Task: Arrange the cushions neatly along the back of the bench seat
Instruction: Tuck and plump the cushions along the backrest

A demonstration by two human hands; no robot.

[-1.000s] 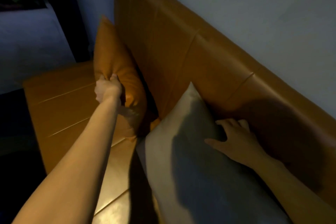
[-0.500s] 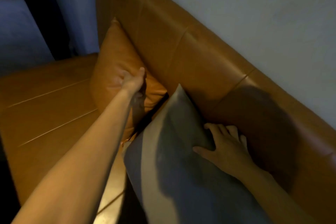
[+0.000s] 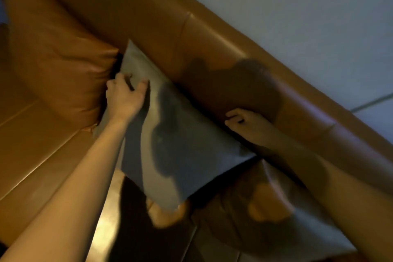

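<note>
A grey cushion [image 3: 180, 151] leans against the tan leather backrest [image 3: 212, 44] of the bench. My left hand [image 3: 124, 95] grips its left edge near the top corner. My right hand [image 3: 248, 125] holds its upper right edge, against the backrest. An orange leather cushion [image 3: 59, 70] stands upright to the left, touching the grey one. Another cushion [image 3: 276, 219], tan and in shadow, lies at the lower right, partly under my right forearm.
The tan bench seat [image 3: 32, 155] stretches out to the left and front, with seams across it. A pale wall [image 3: 297, 6] rises behind the backrest. The light is dim and my shadow falls on the grey cushion and the backrest.
My left hand let go of the orange cushion and moved onto the grey cushion's left edge. My right hand shifted from the cushion's face to its upper right edge. The view swung right.
</note>
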